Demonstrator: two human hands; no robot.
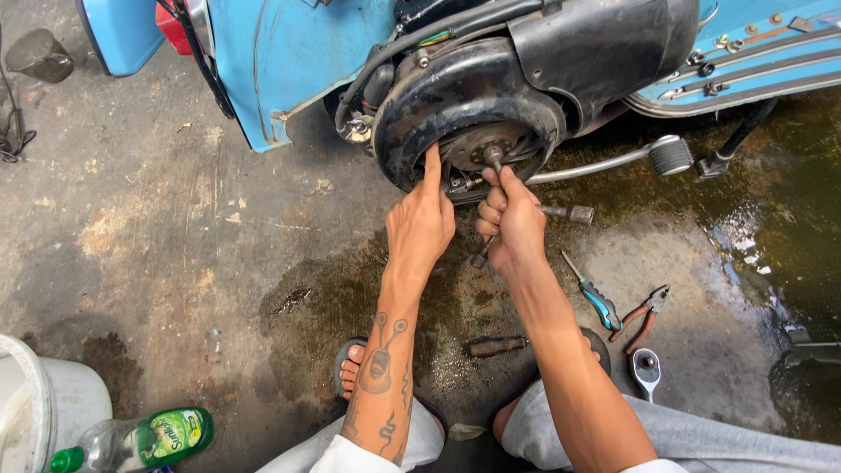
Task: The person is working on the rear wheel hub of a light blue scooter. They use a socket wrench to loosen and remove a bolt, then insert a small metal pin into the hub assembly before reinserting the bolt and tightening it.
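Lower left of frame: white plastic bucket (35, 412) and a clear bottle (131, 441) of green liquid on stained concrete. Centre: left hand (420, 223), index finger extended and pressing the round, grimy black hub housing (438, 96) — remaining fingers curled loosely, grasping nothing. Just right, right hand (511, 219) clenched around a metal cross wrench (574, 213) seated on the hub centre. Lower right: blue-handled screwdriver (596, 298), red-handled pliers (644, 315), ratchet head (646, 370).
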